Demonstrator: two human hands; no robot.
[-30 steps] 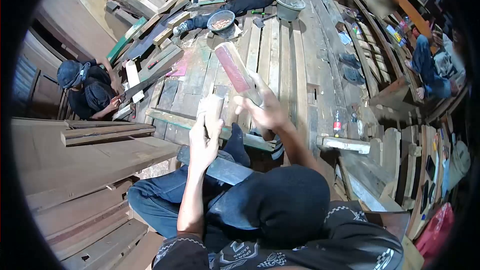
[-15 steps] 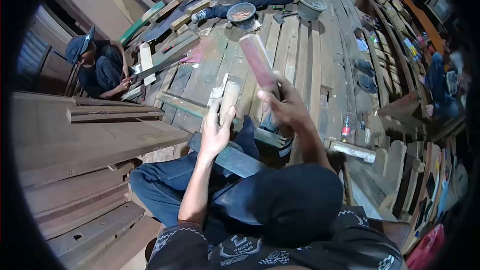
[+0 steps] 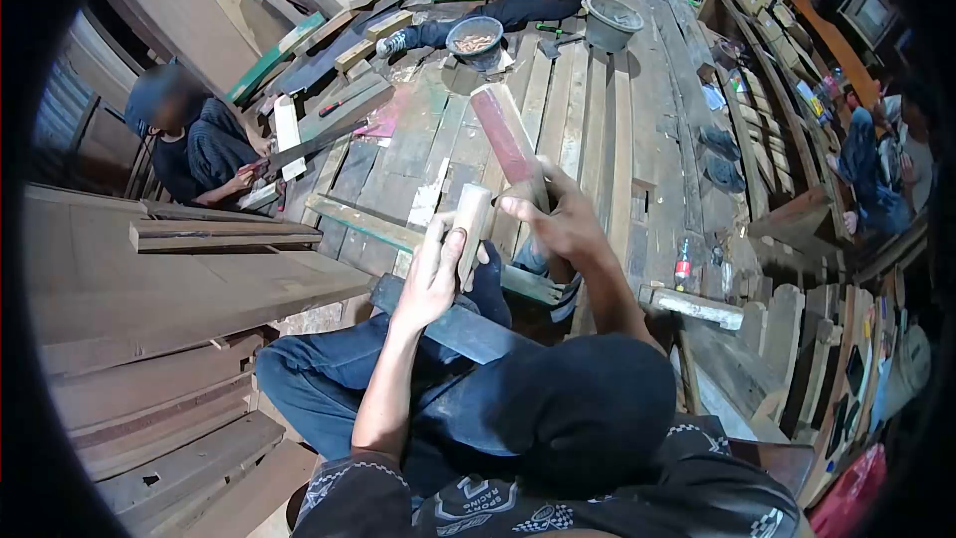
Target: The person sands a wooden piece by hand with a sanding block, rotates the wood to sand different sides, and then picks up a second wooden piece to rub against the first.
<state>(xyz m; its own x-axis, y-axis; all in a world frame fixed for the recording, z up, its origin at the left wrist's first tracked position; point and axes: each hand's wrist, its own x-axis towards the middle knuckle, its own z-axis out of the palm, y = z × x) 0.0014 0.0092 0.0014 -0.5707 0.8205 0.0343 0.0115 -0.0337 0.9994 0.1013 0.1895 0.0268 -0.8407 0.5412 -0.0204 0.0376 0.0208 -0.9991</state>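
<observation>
My left hand is wrapped round a short pale wooden block, held upright above my lap. Just to its right, my right hand grips the lower end of a longer block with a pink-red face, its far end tilted up and to the left. The two pieces are close together at their lower parts; whether they touch I cannot tell. Under my left wrist a dark flat board lies across my legs.
A bowl of small pieces and a grey bucket stand on the plank floor ahead. One person sits at the left with a saw; another sits beyond the bowl. A red-labelled bottle stands at the right.
The pale block and my left hand have shifted slightly right. The pink-faced block has dropped a little, and the whole view has shifted slightly. The person at the left has raised their head.
</observation>
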